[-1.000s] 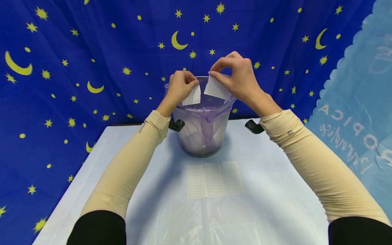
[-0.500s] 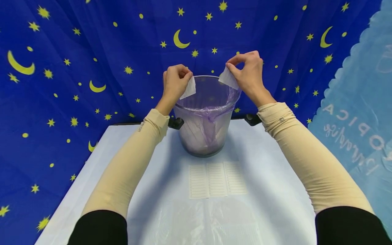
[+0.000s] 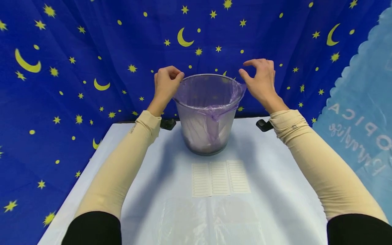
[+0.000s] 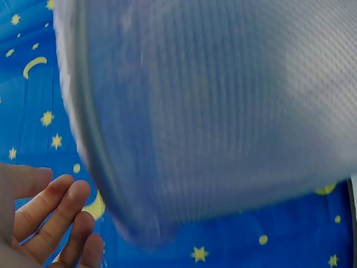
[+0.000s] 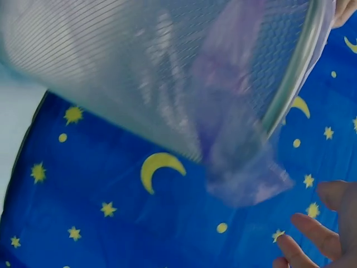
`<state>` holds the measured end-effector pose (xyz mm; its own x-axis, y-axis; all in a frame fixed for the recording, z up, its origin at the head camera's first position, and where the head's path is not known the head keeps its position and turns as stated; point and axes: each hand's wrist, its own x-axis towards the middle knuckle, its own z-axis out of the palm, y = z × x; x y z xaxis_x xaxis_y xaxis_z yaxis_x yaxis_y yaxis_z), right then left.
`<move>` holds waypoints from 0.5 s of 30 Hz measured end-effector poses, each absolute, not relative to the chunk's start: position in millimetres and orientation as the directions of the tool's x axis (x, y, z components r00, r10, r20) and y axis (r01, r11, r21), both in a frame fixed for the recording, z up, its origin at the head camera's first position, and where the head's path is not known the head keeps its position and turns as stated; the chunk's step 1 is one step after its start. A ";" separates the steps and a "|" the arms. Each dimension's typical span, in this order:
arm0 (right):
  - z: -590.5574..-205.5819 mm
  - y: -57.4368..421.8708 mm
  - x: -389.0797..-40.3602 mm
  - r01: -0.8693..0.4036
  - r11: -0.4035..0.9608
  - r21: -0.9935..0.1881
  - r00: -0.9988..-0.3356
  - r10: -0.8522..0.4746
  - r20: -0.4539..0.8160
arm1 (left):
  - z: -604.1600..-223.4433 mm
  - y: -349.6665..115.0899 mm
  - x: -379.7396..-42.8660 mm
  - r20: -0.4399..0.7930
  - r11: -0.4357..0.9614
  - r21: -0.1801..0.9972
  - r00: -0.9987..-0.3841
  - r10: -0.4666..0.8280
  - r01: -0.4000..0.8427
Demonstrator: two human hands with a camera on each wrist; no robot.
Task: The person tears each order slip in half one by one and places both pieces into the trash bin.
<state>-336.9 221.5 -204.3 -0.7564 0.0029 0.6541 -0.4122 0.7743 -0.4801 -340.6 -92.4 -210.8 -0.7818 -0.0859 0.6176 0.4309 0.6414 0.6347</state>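
A mesh wastebasket stands upright at the back of the table. Its purple plastic bag folds over the rim and hangs bunched down the front. By the left side of the rim is my left hand, fingers loosely bent; in the left wrist view those fingers hold nothing. My right hand hovers just off the right rim, thumb and index finger spread apart. Nothing lies between its fingers in the right wrist view, and a flap of the bag sticks out nearby.
Three lined white paper strips lie side by side in front of the basket. Nearer me is clear plastic film on the white table. Blue star-and-moon cloth hangs close behind, with a light blue cloth at right.
The white paper pieces pinched in each hand over the basket are gone from the hands. Both hands have moved outward to either side of the rim, and the right fingers have spread.
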 end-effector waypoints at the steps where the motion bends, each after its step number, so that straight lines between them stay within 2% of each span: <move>1: -206.7 226.0 -336.9 -0.412 0.775 -0.480 -0.755 0.005 0.656 | -211.0 -97.3 -340.6 0.616 0.642 0.637 -0.783 -0.092 0.426; 8: -224.9 252.7 -332.4 -0.381 0.763 -0.523 -0.781 0.038 0.624 | -215.0 -136.2 -340.1 0.588 0.665 0.656 -0.794 -0.154 0.357; 15: -241.9 264.2 -325.0 -0.362 0.739 -0.568 -0.790 0.081 0.608 | -232.3 -151.5 -337.4 0.565 0.669 0.661 -0.812 -0.145 0.340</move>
<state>-325.0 264.2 -241.9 -0.7898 0.0806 0.6080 -0.3621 0.7389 -0.5683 -337.4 -151.5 -232.3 -0.8124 -0.1446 0.5648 0.3402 0.6692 0.6607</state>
